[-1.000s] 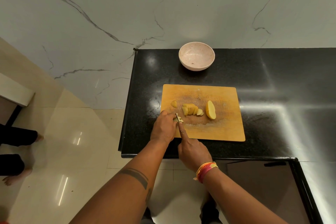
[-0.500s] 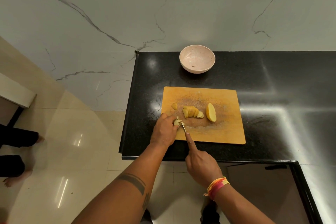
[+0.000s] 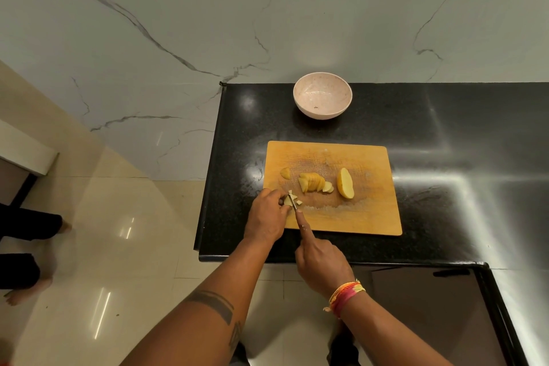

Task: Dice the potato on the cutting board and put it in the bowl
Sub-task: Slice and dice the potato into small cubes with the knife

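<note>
Dicing in progress at the near-left corner of the cutting board [image 3: 356,217], the landmark for all positions here. The left hand [image 3: 267,217] curls over a small potato slice [image 3: 287,201], fingertips pinching it flat to the board; the right hand [image 3: 322,264] is closed around the handle of a knife [image 3: 292,202], index finger stretched along its spine, with the short blade standing in the slice. Compared with one second ago, the right hand has drawn back toward the board's near edge, and loose bits [image 3: 299,202] now lie just right of the blade, which suggests the slice is being reduced to dice. At the board's centre lies a fanned stack of slices [image 3: 312,182], a lone piece [image 3: 285,173] sits to its left, and an uncut potato half [image 3: 345,183] lies to its right. The bowl [image 3: 322,96] stands on the black counter [image 3: 445,128] beyond the board's far edge and appears to hold no potato. In judgement, most cutting remains, and no transfer has begun.
</note>
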